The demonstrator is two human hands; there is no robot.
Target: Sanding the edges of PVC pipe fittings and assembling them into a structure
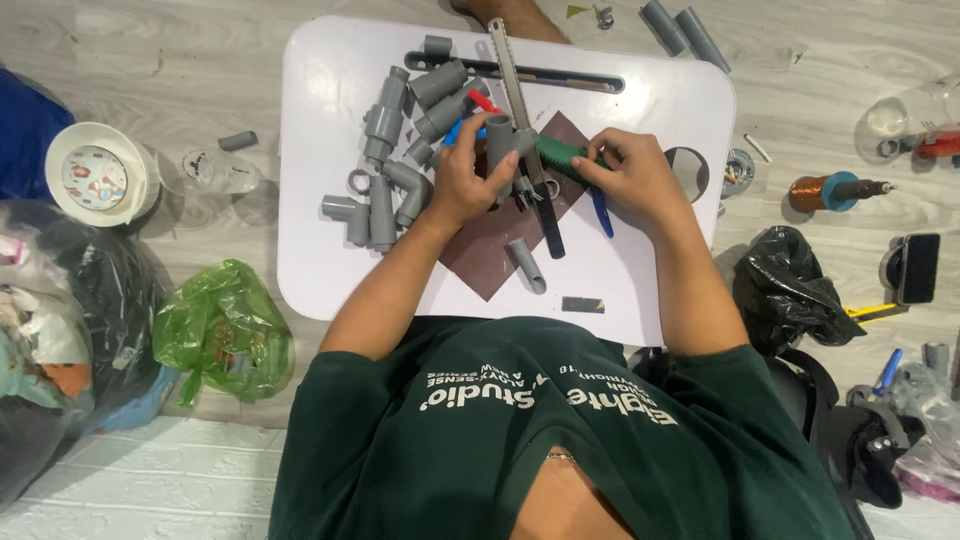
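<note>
Your left hand [470,180] is closed around a short grey pipe piece [497,140] standing roughly upright on the brown board [490,250] near the middle of the white tabletop [660,110]; your right hand [630,175] is wrapped on the green handle of the saw [520,100]. Brace the pipe firmly against the board, fingers clear of the blade, and stroke evenly. The saw's long axis runs away from you, blade tip toward the far edge; whether the teeth touch the pipe is unclear.
</note>
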